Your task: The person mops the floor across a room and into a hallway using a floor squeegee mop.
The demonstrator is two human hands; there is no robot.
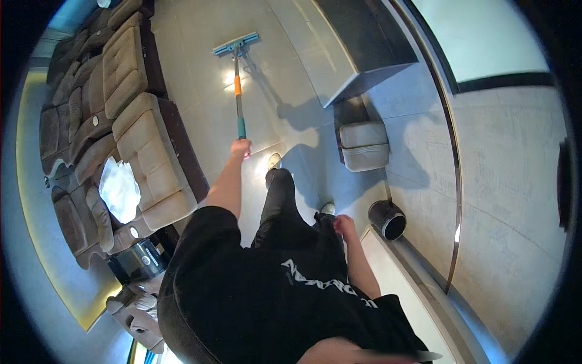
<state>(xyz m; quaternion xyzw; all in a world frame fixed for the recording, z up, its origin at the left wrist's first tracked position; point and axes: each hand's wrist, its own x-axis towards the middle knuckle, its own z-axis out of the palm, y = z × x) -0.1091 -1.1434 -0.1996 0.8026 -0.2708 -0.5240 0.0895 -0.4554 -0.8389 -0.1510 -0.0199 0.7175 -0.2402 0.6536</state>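
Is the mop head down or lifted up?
Down on the floor, it seems: the shadow of the handle meets the mop head.

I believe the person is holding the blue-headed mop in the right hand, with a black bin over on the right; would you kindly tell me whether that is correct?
Not quite: the head view shows the left hand holding the blue-headed mop, not the right hand. The black bin is indeed over on the right.
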